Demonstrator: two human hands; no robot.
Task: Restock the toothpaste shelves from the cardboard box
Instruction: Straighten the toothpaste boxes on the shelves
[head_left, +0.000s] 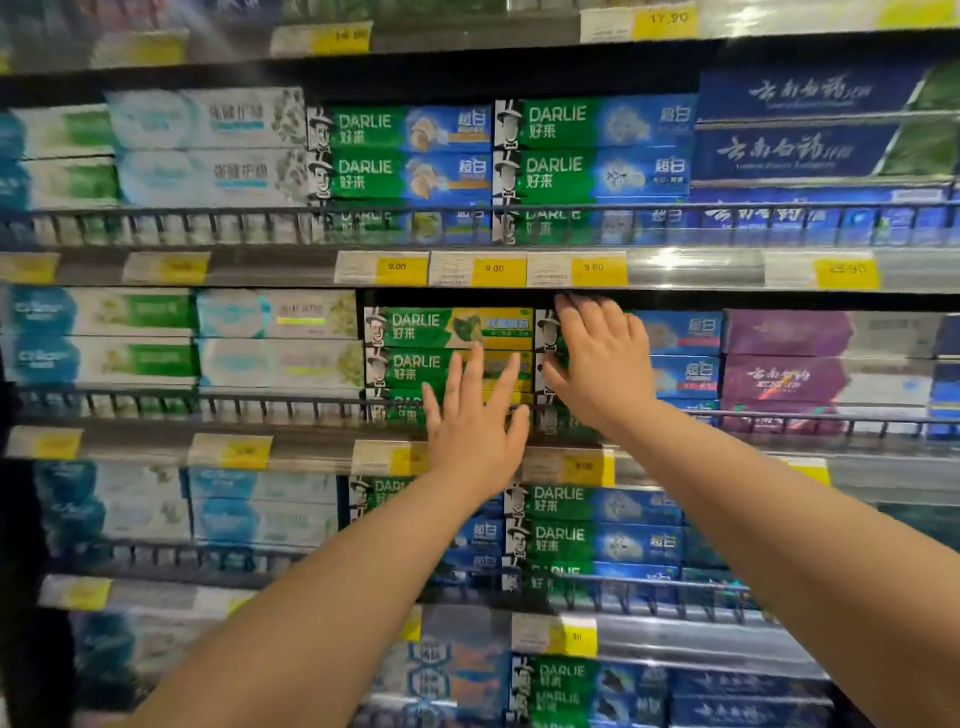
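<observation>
1. Left hand, grip wide and flat, lies against green-and-yellow cardboard toothpaste cartons on the middle wire-railed shelf.
2. Right hand, grip wide too, presses neighbouring green-and-blue cartons.
3. Push evenly, squaring fronts flush.

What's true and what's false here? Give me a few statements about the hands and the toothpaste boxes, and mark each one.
1. The left hand and the right hand reach to the same shelf. True.
2. The left hand holds a box clear of the shelf. False: its fingers are straight and spread over the green-and-yellow boxes, holding nothing.
3. The right hand covers the left end of the green-and-blue boxes. True.
4. The purple boxes stand left of both hands. False: they stand to the right.
5. The tags just above the hands read 9.00. True.
</observation>
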